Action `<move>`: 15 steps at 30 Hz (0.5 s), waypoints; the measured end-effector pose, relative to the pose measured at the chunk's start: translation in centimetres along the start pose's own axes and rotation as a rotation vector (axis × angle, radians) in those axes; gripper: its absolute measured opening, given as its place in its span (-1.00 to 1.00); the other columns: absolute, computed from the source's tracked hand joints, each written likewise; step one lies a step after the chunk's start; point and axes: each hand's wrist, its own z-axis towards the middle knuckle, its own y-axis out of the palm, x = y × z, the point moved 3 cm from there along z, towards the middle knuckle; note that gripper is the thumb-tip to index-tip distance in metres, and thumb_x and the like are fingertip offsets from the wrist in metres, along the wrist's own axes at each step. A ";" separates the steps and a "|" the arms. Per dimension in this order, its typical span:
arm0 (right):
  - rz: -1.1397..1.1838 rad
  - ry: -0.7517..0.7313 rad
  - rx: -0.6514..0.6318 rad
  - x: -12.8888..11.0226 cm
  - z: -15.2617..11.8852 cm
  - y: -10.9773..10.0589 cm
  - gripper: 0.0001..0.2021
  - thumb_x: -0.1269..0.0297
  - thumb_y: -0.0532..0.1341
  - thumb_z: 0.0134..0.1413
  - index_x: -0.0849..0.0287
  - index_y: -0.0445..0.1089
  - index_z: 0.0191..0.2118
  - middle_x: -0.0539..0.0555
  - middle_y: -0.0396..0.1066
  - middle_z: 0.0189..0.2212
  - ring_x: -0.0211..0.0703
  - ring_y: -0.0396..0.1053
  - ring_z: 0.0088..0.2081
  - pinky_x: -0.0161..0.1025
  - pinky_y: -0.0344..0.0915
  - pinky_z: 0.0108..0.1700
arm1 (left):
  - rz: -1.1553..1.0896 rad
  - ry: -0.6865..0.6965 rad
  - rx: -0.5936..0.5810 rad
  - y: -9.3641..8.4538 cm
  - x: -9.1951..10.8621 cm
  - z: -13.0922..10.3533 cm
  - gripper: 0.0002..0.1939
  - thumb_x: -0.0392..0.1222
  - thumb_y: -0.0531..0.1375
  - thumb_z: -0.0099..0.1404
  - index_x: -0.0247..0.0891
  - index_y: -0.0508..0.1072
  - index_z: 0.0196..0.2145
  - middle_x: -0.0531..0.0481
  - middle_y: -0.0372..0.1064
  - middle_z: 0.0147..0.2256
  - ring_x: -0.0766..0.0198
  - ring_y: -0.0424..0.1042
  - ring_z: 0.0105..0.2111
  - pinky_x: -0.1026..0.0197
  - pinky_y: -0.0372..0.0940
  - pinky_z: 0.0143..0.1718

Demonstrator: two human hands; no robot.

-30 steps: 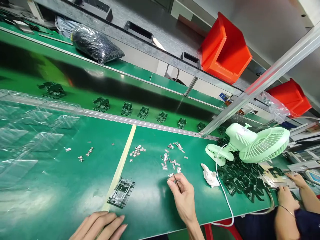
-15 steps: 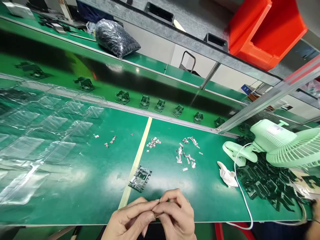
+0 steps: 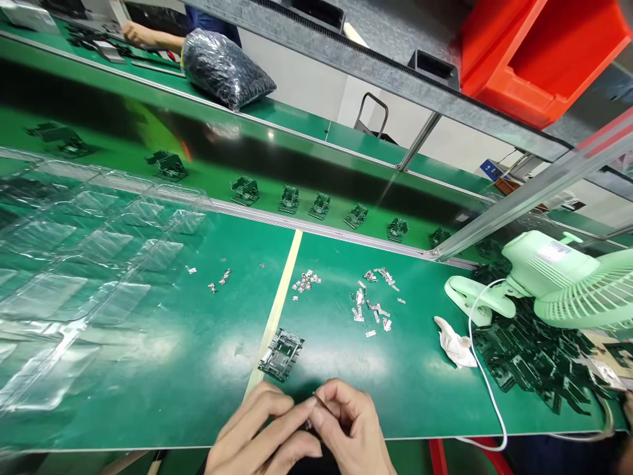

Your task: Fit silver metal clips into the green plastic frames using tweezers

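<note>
Fingers of the right hand (image 3: 355, 425) pinch a thin dark stick (image 3: 322, 400), its tip close to the fingertips of the left hand (image 3: 262, 429). Between the two hands, just below the stick, shows a small shiny bit (image 3: 308, 424), mostly hidden; whether the left fingers, which are bent, grip it or only touch it, I cannot tell. Both hands are together at the near edge of the green table (image 3: 410, 396). Just beyond the left hand, a dark frame (image 3: 283, 355) lies partly over yellow tape (image 3: 287, 277). Farther off, right of the tape, sits a small heap of metal pieces (image 3: 305, 284), and right of that a looser scatter of metal strips (image 3: 359, 298). A few more pieces lie left of the tape, near clear trays (image 3: 106, 244). On the right, a white cord (image 3: 478, 356) runs past a crumpled white cloth (image 3: 455, 344), near a pale green fan (image 3: 539, 254) and a pile of dark plates (image 3: 534, 369). Behind the table, dark parts (image 3: 320, 206) stand in a row. Beyond them, another person's hand (image 3: 140, 34) shows near a shiny black bag (image 3: 225, 69).
</note>
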 end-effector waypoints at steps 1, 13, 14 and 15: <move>-0.002 -0.007 0.046 0.0 0.2 -0.3 -0.60 -0.10 0.34 0.26 0.18 0.39 -0.31 -0.05 0.34 -0.48 -0.35 0.10 -0.49 -0.34 0.04 -0.42 | 0.122 0.003 0.088 -0.1 -0.4 0.2 -0.48 -0.25 0.42 0.29 -0.10 0.47 0.18 -0.07 0.47 -0.23 0.09 0.48 -0.22 0.06 0.43 -0.16; -0.227 -0.065 0.075 -2.2 2.4 -0.9 -0.70 0.05 0.16 0.43 0.14 0.33 -0.28 -0.08 0.29 -0.43 -0.29 0.11 -0.42 -0.29 0.06 -0.36 | -0.278 -0.490 -0.170 0.1 -5.7 1.2 -0.66 -0.02 0.35 0.35 -0.02 0.47 0.05 -0.04 0.49 0.19 0.13 0.54 0.15 0.19 0.41 0.18; -0.257 -0.077 0.056 -2.2 2.4 -0.7 -0.72 0.08 0.15 0.44 0.13 0.31 -0.29 -0.09 0.25 -0.44 -0.28 0.11 -0.42 -0.28 0.05 -0.36 | -0.315 -0.497 -0.190 -0.1 -5.5 1.0 -0.65 -0.03 0.37 0.33 -0.01 0.48 0.04 -0.03 0.50 0.18 0.14 0.54 0.15 0.25 0.41 0.17; -0.289 -0.084 0.042 -2.1 2.4 -0.6 -0.73 0.12 0.14 0.44 0.12 0.28 -0.31 -0.11 0.20 -0.46 -0.28 0.08 -0.43 -0.28 0.03 -0.37 | -0.337 -0.502 -0.203 -0.3 -5.3 0.9 -0.65 -0.05 0.39 0.32 -0.01 0.49 0.04 -0.02 0.51 0.18 0.15 0.54 0.15 0.28 0.41 0.16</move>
